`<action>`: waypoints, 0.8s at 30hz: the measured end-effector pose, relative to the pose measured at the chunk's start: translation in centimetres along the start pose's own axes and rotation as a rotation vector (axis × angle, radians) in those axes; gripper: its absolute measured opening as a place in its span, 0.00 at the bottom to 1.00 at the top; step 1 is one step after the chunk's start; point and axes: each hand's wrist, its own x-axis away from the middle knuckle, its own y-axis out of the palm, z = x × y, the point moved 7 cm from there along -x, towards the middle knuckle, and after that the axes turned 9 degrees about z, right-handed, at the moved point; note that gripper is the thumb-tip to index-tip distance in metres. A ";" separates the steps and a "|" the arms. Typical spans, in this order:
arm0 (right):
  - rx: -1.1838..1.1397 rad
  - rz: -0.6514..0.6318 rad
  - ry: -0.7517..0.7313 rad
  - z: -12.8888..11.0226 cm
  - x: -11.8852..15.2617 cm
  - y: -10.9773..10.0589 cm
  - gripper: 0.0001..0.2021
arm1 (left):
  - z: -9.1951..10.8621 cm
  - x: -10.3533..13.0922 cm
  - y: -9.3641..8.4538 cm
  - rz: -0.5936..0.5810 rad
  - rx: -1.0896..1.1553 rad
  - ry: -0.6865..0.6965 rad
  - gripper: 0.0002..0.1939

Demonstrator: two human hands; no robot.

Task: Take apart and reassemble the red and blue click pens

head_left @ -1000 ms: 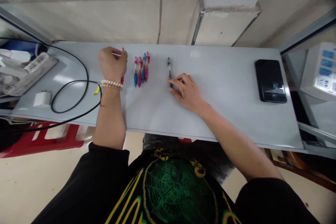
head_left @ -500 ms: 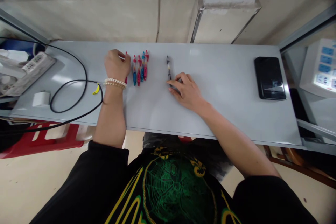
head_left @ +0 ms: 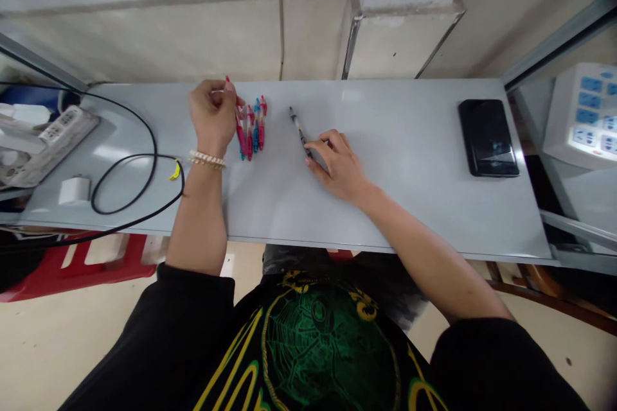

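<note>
My left hand (head_left: 213, 114) is closed in a pinch on a red pen (head_left: 228, 79), whose tip pokes out above the fingers. The rest of that pen is partly hidden by the hand. Right beside it, several pens lie side by side on the table, among them a blue pen (head_left: 256, 127) and a pink-red pen (head_left: 262, 123). Thumb and fingertips of my right hand (head_left: 337, 166) are closed on the lower end of a black-and-white pen (head_left: 297, 126), which lies tilted on the table with its upper end pointing to the far left.
On the grey table (head_left: 409, 205), a black glossy device (head_left: 489, 138) lies at the right. At the left are a looped black cable (head_left: 155, 154) with a yellow tag (head_left: 175, 171), a white charger (head_left: 74, 191) and a power strip (head_left: 53, 141). A wall runs behind.
My left hand has tilted the red pen and moved slightly away from me. The black-and-white pen has swung its upper end leftward under my right hand. The view has shifted slightly.
</note>
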 end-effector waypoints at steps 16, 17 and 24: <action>-0.079 0.130 -0.084 -0.4 0.3 -1.1 0.06 | 4.7 5.7 2.8 -0.011 0.765 -0.476 0.13; -0.077 0.132 -0.083 -0.3 0.4 -1.1 0.06 | 4.8 5.8 2.8 -0.004 0.773 -0.484 0.13; -0.071 0.094 -0.060 -0.2 0.4 -0.8 0.07 | 4.1 3.7 1.1 0.087 0.628 -0.397 0.13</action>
